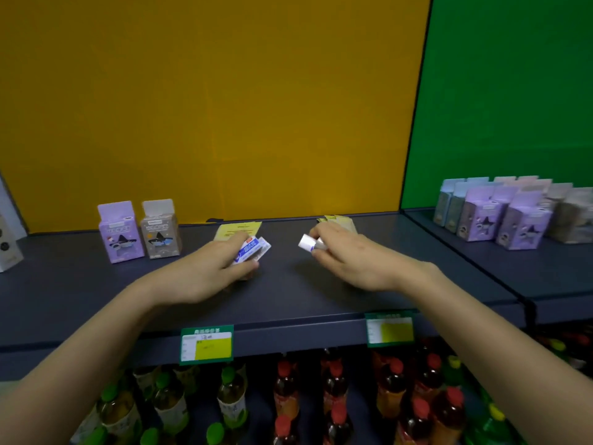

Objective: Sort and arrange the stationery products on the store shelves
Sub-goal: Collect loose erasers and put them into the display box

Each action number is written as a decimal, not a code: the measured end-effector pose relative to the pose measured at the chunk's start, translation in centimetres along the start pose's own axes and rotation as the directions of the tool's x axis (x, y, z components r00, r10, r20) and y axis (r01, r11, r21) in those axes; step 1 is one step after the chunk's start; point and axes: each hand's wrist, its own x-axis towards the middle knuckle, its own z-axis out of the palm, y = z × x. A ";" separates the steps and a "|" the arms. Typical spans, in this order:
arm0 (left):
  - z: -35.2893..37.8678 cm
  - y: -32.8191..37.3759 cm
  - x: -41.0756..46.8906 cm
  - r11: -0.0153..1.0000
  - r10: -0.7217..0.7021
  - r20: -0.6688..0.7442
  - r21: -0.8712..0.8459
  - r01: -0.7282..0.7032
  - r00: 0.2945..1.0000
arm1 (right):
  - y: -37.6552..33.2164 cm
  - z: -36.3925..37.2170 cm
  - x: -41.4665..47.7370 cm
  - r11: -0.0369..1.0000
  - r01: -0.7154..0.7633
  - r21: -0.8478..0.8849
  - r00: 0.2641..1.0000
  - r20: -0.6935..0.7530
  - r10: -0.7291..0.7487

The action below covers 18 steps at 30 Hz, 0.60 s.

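Note:
My left hand (210, 268) grips a small stack of blue-and-white erasers (252, 248) just above the dark grey shelf (288, 297). A yellow paper pack (239, 229) lies flat behind that hand. My right hand (349, 258) pinches a single white eraser (307, 243), held over the shelf's middle. Behind its fingers sits a tan and yellow pack (340, 221), partly hidden. At the left rear stand a purple box (118, 234) and a grey box (160, 231), upright and side by side.
Several purple, blue and beige boxes (510, 210) crowd the adjoining shelf at right, before a green panel. Green price tags (207, 345) (390, 329) hang on the shelf's front lip. Bottled drinks (333, 393) fill the shelf below. A white box (8, 248) stands at far left.

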 end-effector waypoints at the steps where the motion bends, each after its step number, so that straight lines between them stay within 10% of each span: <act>1: 0.3 0.6 0.7 0.999 0.019 0.002 -0.035 -0.019 1.000 | 0.6 -0.6 -0.8 1.000 -0.021 0.023 1.000 -0.010 0.021; 18: 11.3 21.4 13.4 0.889 0.384 -0.011 -0.264 -0.373 0.923 | 17.9 -10.2 -21.1 0.951 -0.299 0.078 0.916 -0.258 0.309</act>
